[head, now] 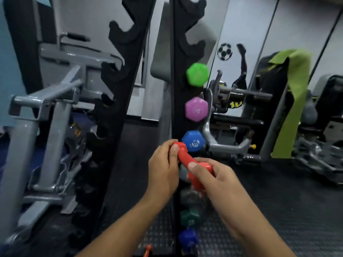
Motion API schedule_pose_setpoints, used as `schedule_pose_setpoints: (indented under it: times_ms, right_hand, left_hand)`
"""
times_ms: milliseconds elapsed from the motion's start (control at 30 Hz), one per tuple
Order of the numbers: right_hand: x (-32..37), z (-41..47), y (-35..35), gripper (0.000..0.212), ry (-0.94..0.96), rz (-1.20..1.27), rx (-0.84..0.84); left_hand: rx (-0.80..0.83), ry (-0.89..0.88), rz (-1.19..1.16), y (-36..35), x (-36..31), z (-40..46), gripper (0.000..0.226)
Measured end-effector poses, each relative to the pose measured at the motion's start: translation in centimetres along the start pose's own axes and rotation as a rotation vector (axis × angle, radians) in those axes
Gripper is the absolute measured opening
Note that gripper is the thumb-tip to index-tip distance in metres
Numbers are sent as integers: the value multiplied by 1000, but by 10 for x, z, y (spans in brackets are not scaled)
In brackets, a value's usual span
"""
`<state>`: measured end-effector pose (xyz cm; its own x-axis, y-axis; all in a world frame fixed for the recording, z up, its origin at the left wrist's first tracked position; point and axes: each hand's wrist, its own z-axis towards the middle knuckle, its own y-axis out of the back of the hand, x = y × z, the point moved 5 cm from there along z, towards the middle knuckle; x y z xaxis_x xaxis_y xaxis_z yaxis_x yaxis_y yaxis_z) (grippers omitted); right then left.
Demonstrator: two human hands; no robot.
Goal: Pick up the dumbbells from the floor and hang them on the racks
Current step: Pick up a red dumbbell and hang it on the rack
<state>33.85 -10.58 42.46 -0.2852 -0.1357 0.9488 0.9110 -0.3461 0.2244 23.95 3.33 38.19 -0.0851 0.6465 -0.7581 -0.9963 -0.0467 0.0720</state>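
- We hold a red dumbbell [187,163] in both hands in front of the black rack [177,101], just below the blue dumbbell [193,140] already hung there.
- Our left hand [163,169] curls its fingers around the far, upper end of the red dumbbell; our right hand [213,176] wraps the near, lower end, thumb pressed along the handle.
- The red dumbbell sits tilted, its upper end near the rack's right post and not yet seated in a notch.
- Above hang a green dumbbell [197,74] and a purple dumbbell [196,109]; darker ones show lower down, blurred.
- We judge the piece small, rigid and fairly light, with a smooth coating that could slip in a loose grip.
- The narrow handle looks like the safest hold, leaving the heads free to drop either side of a notch.
- Grey gym machines [46,108] stand to the left on a dark rubber floor [287,210].
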Motion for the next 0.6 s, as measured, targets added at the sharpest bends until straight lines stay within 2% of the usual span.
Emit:
schedule_pose_setpoints:
  times_ms: [133, 333, 400, 433, 500, 600]
  right_hand:
    - [47, 9, 14, 21, 93, 46, -64]
    - [103, 34, 34, 26, 285, 94, -218]
    - [122, 43, 39, 35, 331, 78, -241]
    - [132, 48, 42, 37, 352, 66, -255]
    - [150, 58, 47, 26, 387, 49, -270]
    - [178, 80, 52, 21, 411, -28, -303]
  left_hand:
    - [-65, -73, -88, 1, -46, 39, 23]
    - [-48, -228, -151, -4, -116, 103, 26]
    - [-91, -270, -147, -3, -129, 123, 24]
    - [-123, -277, -140, -2, -132, 133, 24]
    - [-172, -246, -126, 0, -132, 152, 27]
    - [-194, -170, -106, -1, -124, 175, 42]
